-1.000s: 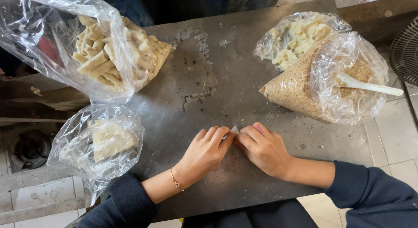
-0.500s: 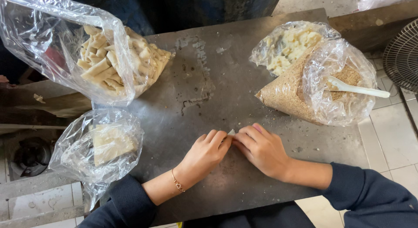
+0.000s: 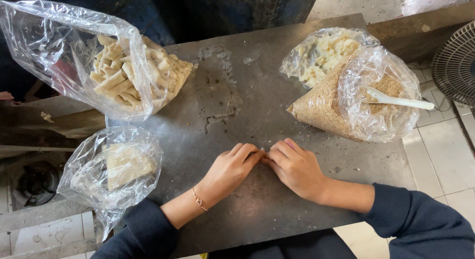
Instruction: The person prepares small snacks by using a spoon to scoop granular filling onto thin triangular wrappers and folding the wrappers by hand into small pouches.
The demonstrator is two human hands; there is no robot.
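My left hand (image 3: 231,169) and my right hand (image 3: 295,167) rest palm-down on the grey metal table (image 3: 232,86), fingertips meeting over something small and pale that the fingers mostly hide. A thin bracelet circles my left wrist. A clear bag of pale rolled sticks (image 3: 126,73) lies at the far left. A smaller clear bag of flat pale sheets (image 3: 121,162) sits near my left forearm. At the right stand a bag of brown crumbs (image 3: 329,105) with a white spoon (image 3: 398,100) in it and a bag of pale yellow filling (image 3: 321,53).
A fan grille (image 3: 457,61) stands at the right edge over tiled floor (image 3: 445,150). A gas burner (image 3: 34,182) sits low at the left beside the table. Crumbs are scattered on the table around my hands.
My hands have stayed together at the same spot on the table, fingers shifting slightly; the view has moved a little.
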